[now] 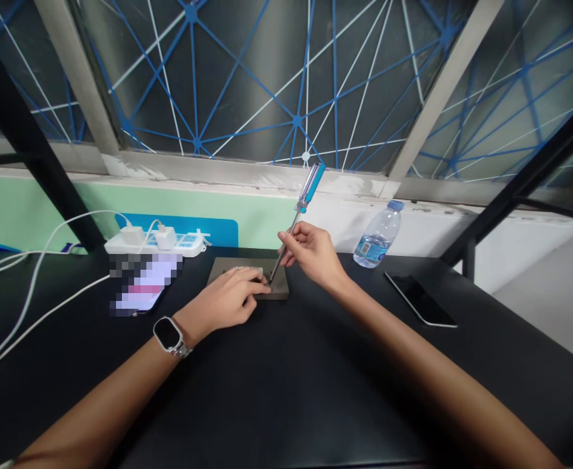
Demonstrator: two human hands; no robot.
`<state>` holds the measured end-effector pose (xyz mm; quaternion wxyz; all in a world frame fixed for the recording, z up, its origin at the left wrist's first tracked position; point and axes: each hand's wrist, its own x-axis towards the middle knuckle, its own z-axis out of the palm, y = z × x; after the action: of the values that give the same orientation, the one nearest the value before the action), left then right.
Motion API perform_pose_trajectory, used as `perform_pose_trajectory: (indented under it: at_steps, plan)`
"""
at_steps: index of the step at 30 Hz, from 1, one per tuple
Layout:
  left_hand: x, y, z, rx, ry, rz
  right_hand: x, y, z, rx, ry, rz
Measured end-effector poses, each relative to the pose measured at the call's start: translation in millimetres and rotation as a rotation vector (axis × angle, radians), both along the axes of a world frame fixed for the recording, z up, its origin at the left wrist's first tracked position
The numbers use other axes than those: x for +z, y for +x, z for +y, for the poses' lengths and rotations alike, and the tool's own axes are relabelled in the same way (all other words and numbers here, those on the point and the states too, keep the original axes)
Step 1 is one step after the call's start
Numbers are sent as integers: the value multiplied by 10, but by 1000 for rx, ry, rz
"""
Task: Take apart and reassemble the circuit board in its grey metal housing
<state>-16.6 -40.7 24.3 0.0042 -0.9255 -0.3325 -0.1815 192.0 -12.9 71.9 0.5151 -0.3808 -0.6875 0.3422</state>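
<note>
My right hand (313, 251) pinches the metal shaft of a screwdriver (309, 189) between thumb and fingers. The screwdriver slants, its clear and blue handle up and its tip down on a flat grey-brown box (280, 280). Across the left part of that box lies my left hand (230, 296), fingers over its top and thumb by its front edge. The left fingertips are right beside the screwdriver's tip. A small pale patch on the box shows behind the left fingers. Whatever is under the tip and under the left fingers is hidden.
On the black table (286, 391), a lit phone (152, 286) lies left, before a white power strip (188, 244) with plugs and cables (36, 286). To the right stand a water bottle (379, 234) and a dark phone (418, 299) lying flat. Windows rise behind.
</note>
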Motion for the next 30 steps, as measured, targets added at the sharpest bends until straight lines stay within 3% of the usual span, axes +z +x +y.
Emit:
perform_pose_trajectory:
  at_steps: [7,13,17,21,30]
  plan:
    - [31,38,-28,24,4,33,-132,24,-126,24,-70,85]
    - [85,-74,145,49,-88,-83,-476,226,-407,34,-289,198]
    - [105,-50,359,126,-175,52,-672,293,-532,-33,-380,235]
    - [116,25,497,215,-262,166,-764,231,-556,-59,-394,252]
    - [239,7,162,551,-53,191,-735,176,-593,-34,-365,270]
